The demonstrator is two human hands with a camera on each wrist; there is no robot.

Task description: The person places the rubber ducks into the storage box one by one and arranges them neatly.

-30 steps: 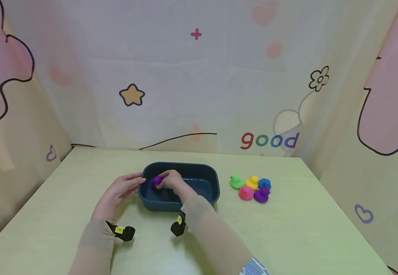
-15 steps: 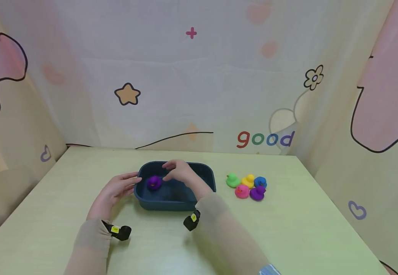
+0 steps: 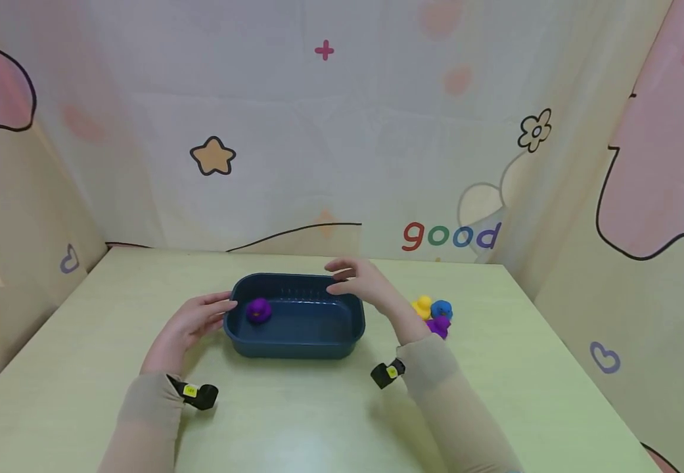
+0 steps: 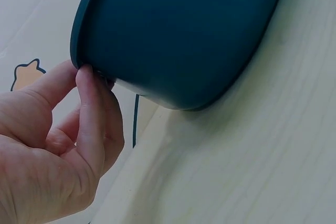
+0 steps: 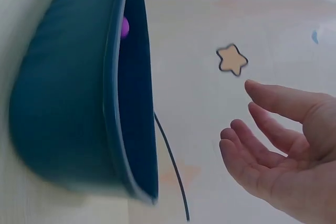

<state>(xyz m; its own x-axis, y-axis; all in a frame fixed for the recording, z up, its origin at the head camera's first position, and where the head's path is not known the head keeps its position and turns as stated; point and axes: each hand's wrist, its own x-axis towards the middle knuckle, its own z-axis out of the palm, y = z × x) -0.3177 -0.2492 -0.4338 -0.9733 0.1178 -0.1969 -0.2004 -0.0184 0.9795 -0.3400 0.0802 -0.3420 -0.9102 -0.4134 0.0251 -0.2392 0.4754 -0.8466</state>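
Observation:
A dark blue plastic bin (image 3: 294, 349) stands on the table, with a purple rubber duck (image 3: 258, 311) in its left part. At the bin's left end, my left hand (image 3: 196, 322) holds the rim, a finger over it and the rest outside, as the left wrist view (image 4: 63, 156) shows. My right hand (image 3: 365, 282) hovers over the bin's back right corner with loosely bent fingers and nothing in it. Right of that forearm sit a yellow duck (image 3: 422, 307), a blue duck (image 3: 442, 309) and another purple duck (image 3: 439, 326).
The pale table (image 3: 294, 420) extends to a patterned cloth backdrop (image 3: 271, 131) at the back and sides. Black wrist cameras (image 3: 201, 395) are strapped to both sleeves. My right forearm (image 3: 407, 322) covers the area just left of the ducks.
My right hand has let go of the purple duck inside the bin, risen and moved right. Its forearm now hides the green and pink ducks. The left hand has stayed at the rim.

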